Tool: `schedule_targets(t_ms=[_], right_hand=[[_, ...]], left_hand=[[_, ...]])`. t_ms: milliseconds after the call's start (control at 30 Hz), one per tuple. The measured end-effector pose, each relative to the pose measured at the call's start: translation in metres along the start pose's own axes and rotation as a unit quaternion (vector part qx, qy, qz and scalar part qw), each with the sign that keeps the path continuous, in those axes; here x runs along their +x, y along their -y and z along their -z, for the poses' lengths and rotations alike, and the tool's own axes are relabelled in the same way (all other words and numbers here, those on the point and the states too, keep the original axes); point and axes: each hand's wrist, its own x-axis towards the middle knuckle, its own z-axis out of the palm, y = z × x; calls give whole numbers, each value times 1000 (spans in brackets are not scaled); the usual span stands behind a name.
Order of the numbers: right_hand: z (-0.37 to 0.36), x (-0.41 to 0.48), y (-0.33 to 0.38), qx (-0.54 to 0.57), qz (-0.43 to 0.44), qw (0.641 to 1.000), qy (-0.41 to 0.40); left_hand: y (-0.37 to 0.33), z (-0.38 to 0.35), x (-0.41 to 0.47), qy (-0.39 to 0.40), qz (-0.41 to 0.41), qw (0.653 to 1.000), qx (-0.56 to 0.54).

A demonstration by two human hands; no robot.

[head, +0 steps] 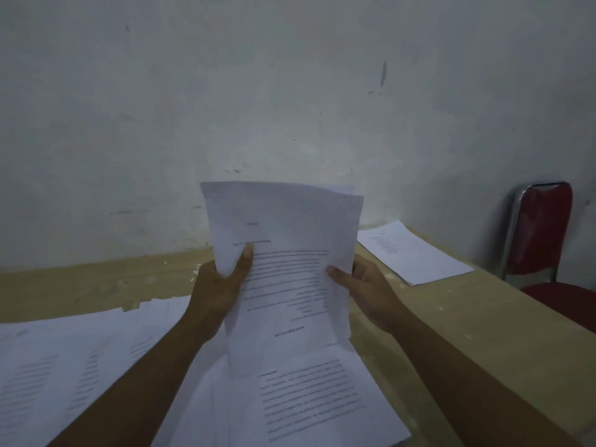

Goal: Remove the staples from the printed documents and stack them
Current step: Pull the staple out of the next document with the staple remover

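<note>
Now | left grip [219, 285] curled round document [290, 240] left edge, thumb on print | right grip [364, 285] pinches right edge | document held up over loose sheets [306, 401] spread on tan bench [96, 282] | flat stack [416, 256] far right | red chair [541, 233] beside bench, scuffed wall [290, 91] behind

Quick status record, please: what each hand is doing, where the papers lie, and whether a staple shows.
held document: raised above the table, print upside down to the camera
left hand: grips its left edge
right hand: grips its right edge
loose pages: spread on the table, below and to the left
separate stack: far right of the table
staple: none visible
</note>
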Motion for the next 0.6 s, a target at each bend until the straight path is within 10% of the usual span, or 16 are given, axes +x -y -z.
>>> schedule_targets(t_ms=[300,600], right_hand=[[16,10,22,-5,1,999,-34],[54,8,28,-58,-205,973,91]], left_hand=[[-23,-4,5,74,32,994,-72],[-13,29,20,144,167,961,-164]])
